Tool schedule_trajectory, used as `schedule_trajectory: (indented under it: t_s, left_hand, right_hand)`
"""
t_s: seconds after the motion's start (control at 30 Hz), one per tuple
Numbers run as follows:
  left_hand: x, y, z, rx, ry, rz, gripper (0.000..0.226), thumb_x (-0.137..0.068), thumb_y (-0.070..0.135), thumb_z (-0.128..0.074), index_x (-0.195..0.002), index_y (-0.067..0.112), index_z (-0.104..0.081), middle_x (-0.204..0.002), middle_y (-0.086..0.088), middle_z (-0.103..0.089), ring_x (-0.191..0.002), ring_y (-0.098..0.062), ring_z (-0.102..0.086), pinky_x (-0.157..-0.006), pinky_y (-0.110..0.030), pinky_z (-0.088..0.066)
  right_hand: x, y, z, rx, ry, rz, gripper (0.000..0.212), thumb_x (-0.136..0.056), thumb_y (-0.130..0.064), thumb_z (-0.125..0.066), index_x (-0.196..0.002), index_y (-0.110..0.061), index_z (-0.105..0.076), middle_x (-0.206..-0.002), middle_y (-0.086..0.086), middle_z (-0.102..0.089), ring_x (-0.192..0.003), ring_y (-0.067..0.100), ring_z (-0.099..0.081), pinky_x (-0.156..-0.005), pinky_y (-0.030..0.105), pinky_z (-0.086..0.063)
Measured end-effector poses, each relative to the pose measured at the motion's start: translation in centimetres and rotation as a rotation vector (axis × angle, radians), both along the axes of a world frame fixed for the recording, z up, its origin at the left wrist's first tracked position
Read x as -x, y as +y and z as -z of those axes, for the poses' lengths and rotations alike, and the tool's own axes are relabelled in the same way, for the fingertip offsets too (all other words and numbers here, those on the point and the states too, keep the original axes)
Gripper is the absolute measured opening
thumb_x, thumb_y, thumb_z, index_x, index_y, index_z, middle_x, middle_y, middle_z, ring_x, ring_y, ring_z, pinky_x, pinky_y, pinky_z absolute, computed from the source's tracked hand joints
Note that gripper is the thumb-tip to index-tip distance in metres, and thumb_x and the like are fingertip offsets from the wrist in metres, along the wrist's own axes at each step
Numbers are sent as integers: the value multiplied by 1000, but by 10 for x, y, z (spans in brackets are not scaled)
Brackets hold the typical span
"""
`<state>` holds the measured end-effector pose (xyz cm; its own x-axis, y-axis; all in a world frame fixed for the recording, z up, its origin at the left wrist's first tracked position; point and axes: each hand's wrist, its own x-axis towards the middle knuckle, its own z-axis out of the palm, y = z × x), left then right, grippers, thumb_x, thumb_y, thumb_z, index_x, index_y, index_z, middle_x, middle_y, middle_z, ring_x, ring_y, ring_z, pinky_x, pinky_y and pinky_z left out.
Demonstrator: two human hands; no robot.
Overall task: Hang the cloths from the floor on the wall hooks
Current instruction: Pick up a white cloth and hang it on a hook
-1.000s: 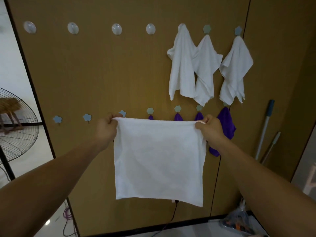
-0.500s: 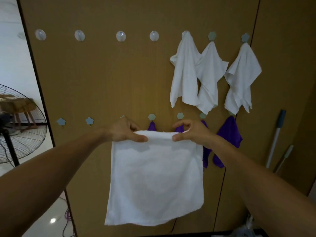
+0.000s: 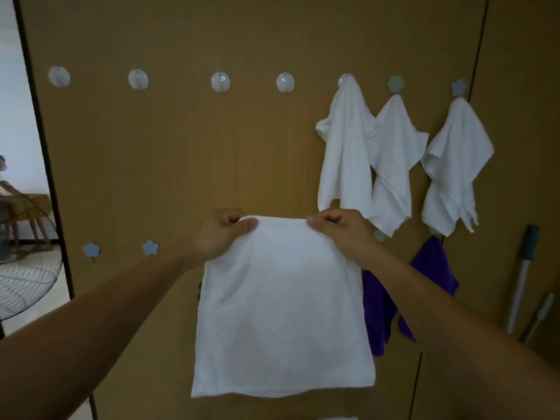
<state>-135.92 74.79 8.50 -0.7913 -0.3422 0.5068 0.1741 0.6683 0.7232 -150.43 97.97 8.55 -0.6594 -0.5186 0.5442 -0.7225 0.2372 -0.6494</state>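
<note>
A square white cloth (image 3: 281, 313) hangs flat in front of the brown wall. My left hand (image 3: 219, 236) pinches its top edge on the left, and my right hand (image 3: 341, 233) pinches the top edge on the right. Several bare round clear hooks line the upper row, the nearest one (image 3: 285, 82) above the cloth. Three white cloths (image 3: 345, 153) hang from upper hooks at the right. Purple cloths (image 3: 433, 268) hang from lower hooks, partly hidden behind my right arm and the held cloth.
Two bare blue flower hooks (image 3: 150, 247) sit on the lower row at the left. A standing fan (image 3: 24, 268) is at the far left past the wall's dark edge. Mop handles (image 3: 522, 277) lean against the wall at the right.
Both hands have raised the cloth higher up the wall, after sliding from its corners in along the top edge. The view has tilted upward.
</note>
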Motion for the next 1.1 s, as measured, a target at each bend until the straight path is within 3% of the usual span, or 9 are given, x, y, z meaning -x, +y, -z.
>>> schedule_trajectory:
  t_s: [0.07, 0.17, 0.3, 0.47, 0.57, 0.67, 0.83, 0.93, 1.1]
  left_hand:
    - [21, -16, -9, 57, 81, -34, 27, -90, 42, -59, -69, 26, -59, -69, 18, -59, -61, 3, -52, -57, -16, -42]
    - [46, -31, -28, 164, 154, -104, 23, -95, 35, -52, -74, 28, -49, -75, 14, -53, -66, 1, -48, -56, -19, -34]
    - [71, -45, -59, 184, 223, -129, 9, -95, 23, -46, -88, 28, -43, -81, 17, -47, -70, 1, -46, -57, -20, -33]
    - [96, -54, -107, 174, 275, -53, 35, -73, 58, -54, -72, 24, -57, -70, 12, -59, -63, 0, -53, -55, -22, -37]
    - [118, -62, -134, 151, 266, -10, 34, -67, 60, -71, -63, 28, -59, -60, 22, -61, -56, 8, -56, -45, -8, -37]
    - [145, -74, -162, 123, 367, 10, 26, -76, 49, -72, -66, 27, -63, -62, 23, -64, -56, 9, -58, -44, -6, -37]
    - [196, -82, -218, 156, 513, -169, 27, -86, 46, -63, -69, 24, -62, -67, 13, -63, -63, 1, -58, -57, -21, -45]
    - [222, -89, -254, 255, 595, -254, 26, -88, 43, -59, -70, 25, -60, -69, 12, -60, -65, -1, -55, -56, -23, -41]
    - [254, -99, -300, 463, 607, -459, 28, -91, 41, -54, -79, 16, -61, -74, 2, -58, -68, -16, -53, -60, -27, -33]
  right_hand:
    - [9, -21, -13, 22, 20, 24, 50, -81, -69, -52, -89, -22, -65, -89, 6, -70, -83, 24, -66, -80, 44, -53]
    - [18, -53, -32, 96, 30, 6, 39, -95, -48, -50, -86, -12, -59, -83, 6, -63, -74, 15, -57, -70, 31, -45]
    - [34, -80, -62, 130, 36, 9, 43, -94, -45, -54, -84, -3, -58, -78, 3, -56, -70, 11, -52, -60, 20, -41]
    - [56, -96, -106, 110, 6, -90, 44, -70, -59, -75, -65, -21, -54, -58, -20, -55, -54, -6, -53, -50, 9, -36]
    - [81, -104, -137, 135, 37, -51, 48, -65, -58, -80, -82, -14, -69, -73, -11, -65, -63, -1, -63, -52, 13, -46]
    - [112, -117, -167, 314, 35, -64, 32, -73, -46, -78, -63, -19, -66, -61, -11, -66, -57, 3, -64, -50, 17, -47]
    - [155, -152, -222, 439, 111, 29, 36, -78, -41, -71, -52, -23, -54, -50, -16, -55, -51, 5, -55, -54, 27, -43]
    - [177, -169, -258, 517, 162, 88, 24, -76, -41, -70, -67, -19, -65, -69, -5, -68, -69, 17, -66, -68, 37, -55]
    - [205, -188, -303, 539, 188, 165, 26, -75, -41, -68, -65, -18, -61, -69, -6, -65, -69, 19, -66, -66, 32, -53]
